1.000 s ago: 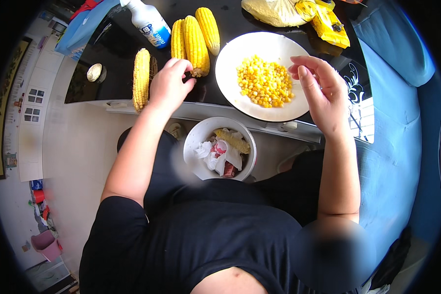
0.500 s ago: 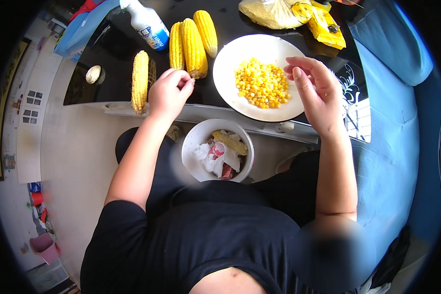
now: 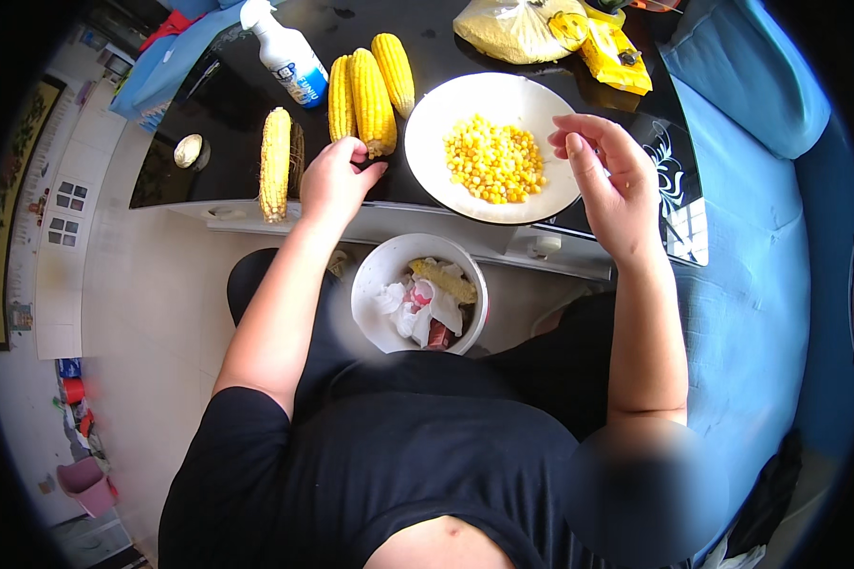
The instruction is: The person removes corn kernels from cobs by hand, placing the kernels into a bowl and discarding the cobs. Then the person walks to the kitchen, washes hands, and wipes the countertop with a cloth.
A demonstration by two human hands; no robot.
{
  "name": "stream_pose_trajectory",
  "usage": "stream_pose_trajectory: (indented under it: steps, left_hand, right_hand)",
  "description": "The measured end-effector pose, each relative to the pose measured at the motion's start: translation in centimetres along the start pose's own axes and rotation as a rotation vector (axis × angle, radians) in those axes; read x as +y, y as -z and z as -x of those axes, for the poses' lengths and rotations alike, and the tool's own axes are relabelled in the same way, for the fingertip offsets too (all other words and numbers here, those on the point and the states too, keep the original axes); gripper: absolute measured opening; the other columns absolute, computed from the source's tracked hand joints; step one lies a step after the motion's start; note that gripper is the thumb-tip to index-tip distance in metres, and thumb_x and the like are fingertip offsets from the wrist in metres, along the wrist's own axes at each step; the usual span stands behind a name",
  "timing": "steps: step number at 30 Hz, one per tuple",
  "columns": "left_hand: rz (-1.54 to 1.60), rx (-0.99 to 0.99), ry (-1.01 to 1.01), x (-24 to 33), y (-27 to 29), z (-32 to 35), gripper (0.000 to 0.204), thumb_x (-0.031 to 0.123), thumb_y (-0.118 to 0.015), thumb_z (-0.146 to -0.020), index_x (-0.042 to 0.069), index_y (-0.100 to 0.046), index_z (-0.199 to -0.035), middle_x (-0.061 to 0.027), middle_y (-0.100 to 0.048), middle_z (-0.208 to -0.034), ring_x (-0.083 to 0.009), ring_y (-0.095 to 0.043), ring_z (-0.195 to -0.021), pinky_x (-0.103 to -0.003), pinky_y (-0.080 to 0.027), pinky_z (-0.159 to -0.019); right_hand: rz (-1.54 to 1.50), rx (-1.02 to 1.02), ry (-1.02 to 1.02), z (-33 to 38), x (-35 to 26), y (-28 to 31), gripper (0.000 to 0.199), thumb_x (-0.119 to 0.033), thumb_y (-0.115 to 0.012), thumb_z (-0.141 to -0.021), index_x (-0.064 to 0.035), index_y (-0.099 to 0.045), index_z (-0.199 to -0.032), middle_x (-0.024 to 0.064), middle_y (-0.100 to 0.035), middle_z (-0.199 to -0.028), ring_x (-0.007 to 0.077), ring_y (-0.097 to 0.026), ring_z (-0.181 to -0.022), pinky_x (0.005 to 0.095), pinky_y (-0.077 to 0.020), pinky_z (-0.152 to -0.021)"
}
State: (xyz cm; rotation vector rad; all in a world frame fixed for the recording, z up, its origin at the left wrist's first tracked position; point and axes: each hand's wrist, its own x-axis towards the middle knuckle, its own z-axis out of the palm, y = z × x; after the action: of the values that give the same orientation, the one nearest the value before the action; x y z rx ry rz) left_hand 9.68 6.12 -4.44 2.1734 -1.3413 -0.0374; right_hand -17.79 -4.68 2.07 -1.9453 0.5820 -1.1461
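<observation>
Left hand: narrow gap, near corn ears | right hand: loosely curled, narrow gap, by plate of kernels

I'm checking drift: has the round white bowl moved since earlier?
No; the bowl holds its place against the white floral pattern on the glossy black table.

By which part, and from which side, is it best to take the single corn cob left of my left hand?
Probably grip the corn cob by its near end, coming from your side: it points toward you, and that end seems to overhang the table edge, leaving space underneath.
</observation>
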Motion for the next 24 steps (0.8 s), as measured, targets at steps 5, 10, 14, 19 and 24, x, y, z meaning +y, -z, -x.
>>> stream_pose_trajectory:
  steps: [5, 10, 14, 19, 24]
  left_hand:
    - [0.116, 0.097, -0.03, -0.5, -1.3, -0.6, 0.018, 0.015, -0.068, -0.07, 0.003, -0.056, -0.075, -0.0068, -0.059, -0.067, -0.0185, -0.057, -0.059, -0.029, -0.046, -0.058]
    - [0.233, 0.013, 0.027, -0.1, 0.1, 0.3, 0.012, 0.011, -0.066, -0.071, 0.003, -0.056, -0.074, -0.0046, -0.058, -0.065, -0.013, -0.056, -0.059, -0.025, -0.045, -0.059]
    - [0.73, -0.003, -0.186, 7.3, 4.0, 2.1, 0.009, 0.0, -0.062, -0.078, 0.0, -0.057, -0.087, -0.0027, -0.059, -0.079, -0.0069, -0.054, -0.067, -0.019, -0.045, -0.063]
    - [0.426, -0.155, -0.456, 9.7, 4.0, -0.4, 0.027, 0.004, -0.064, -0.075, 0.001, -0.059, -0.101, -0.007, -0.062, -0.096, -0.0121, -0.058, -0.086, -0.024, -0.046, -0.074]
    - [0.521, 0.076, -0.282, 6.2, 4.6, -1.8, 0.014, 0.01, -0.063, -0.078, 0.0, -0.063, -0.089, -0.0089, -0.062, -0.089, -0.0164, -0.06, -0.079, -0.027, -0.047, -0.07]
  right_hand:
    - [0.06, -0.035, -0.005, 0.5, -0.3, 0.3, 0.017, -0.012, -0.053, -0.086, -0.0006, -0.058, -0.098, 0.0082, -0.06, -0.086, 0.0123, -0.057, -0.074, 0.0237, -0.0462, -0.064]
    - [0.093, -0.02, 0.035, 0.7, -0.6, 0.7, 0.017, -0.013, -0.055, -0.085, -0.0022, -0.06, -0.096, 0.0079, -0.06, -0.084, 0.0133, -0.057, -0.072, 0.0233, -0.0464, -0.058]
    - [0.126, 0.063, 0.103, 1.0, -1.7, 1.5, 0.016, -0.01, -0.055, -0.084, -0.0033, -0.059, -0.098, 0.0069, -0.06, -0.085, 0.0134, -0.058, -0.074, 0.0233, -0.0452, -0.058]
    - [-0.026, 0.143, 0.105, 0.9, -1.7, 1.2, 0.016, -0.008, -0.054, -0.084, -0.0035, -0.058, -0.099, 0.0061, -0.059, -0.088, 0.0118, -0.057, -0.079, 0.0215, -0.0444, -0.061]
    - [0.06, 0.102, 0.064, 1.3, -1.8, 1.2, 0.016, -0.01, -0.054, -0.084, -0.0039, -0.058, -0.099, 0.0059, -0.059, -0.088, 0.012, -0.057, -0.078, 0.0212, -0.0446, -0.061]
